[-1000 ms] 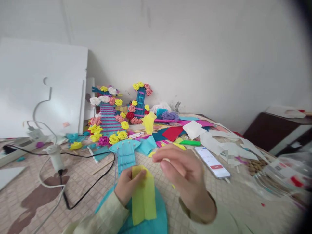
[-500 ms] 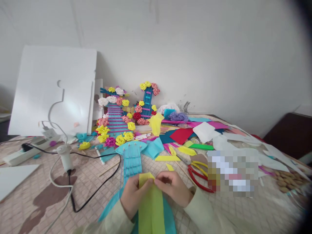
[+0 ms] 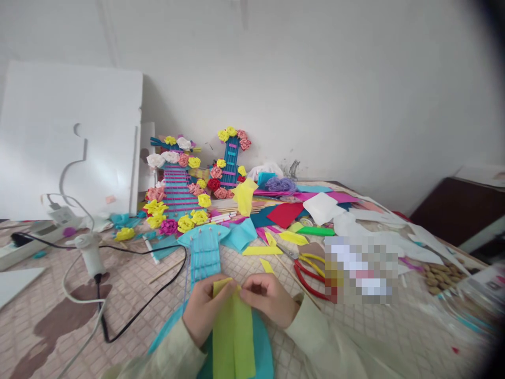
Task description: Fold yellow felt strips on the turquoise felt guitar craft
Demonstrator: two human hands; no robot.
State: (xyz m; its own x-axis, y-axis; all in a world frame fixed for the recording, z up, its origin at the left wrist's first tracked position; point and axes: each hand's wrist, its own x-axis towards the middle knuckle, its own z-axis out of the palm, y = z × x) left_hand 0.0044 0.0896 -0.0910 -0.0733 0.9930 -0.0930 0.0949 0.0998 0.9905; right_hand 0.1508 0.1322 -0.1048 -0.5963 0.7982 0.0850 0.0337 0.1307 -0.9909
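A long strip of yellow-green crepe paper [image 3: 233, 337], creased down its middle, hangs between my hands at the bottom centre. My left hand [image 3: 205, 308] is closed on its upper left part, thumb lying over the front. The fingertips of my right hand [image 3: 270, 300] pinch the strip's top right edge. Beneath the paper lies a turquoise guitar-shaped piece [image 3: 205, 255] with strings along its neck; its wide lower body is partly hidden by the strip and my hands.
Red-handled scissors [image 3: 313, 279] lie right of my hands, beside yellow paper scraps [image 3: 262, 251]. On the left are a white glue gun [image 3: 89, 255] and its black cord. Flower-trimmed string pieces [image 3: 179, 184] stand at the back. Almonds [image 3: 442, 276] lie at the right.
The view has shifted a little to the right, so everything sits farther left. Both hands keep hold of the crepe paper, with the fingers hardly changed.
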